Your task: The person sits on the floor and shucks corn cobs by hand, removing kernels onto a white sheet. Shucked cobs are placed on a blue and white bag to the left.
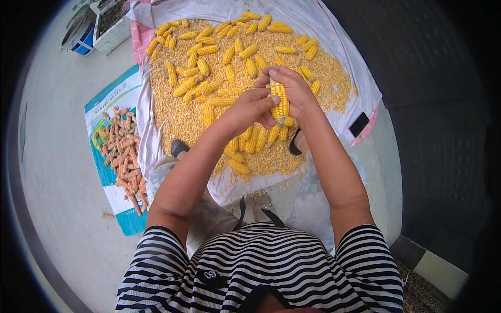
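Observation:
Both hands are on one yellow corn cob [280, 102], held upright above the pile. My right hand [295, 88] wraps around its right side and top. My left hand [256, 107] grips it from the left, with the thumb pressed on the kernels. Pale silk or husk remnant shows at the cob's upper end. Below and around the hands, many whole yellow cobs [222, 101] lie on a wide layer of loose kernels [180, 117], which is spread over a pale cloth [352, 70].
Stripped cobs [127, 152] are heaped on a blue, green and white printed sack [117, 211] at the left. A black phone [359, 124] lies at the cloth's right edge. A white box of soil [113, 27] and a bucket [84, 41] stand at upper left.

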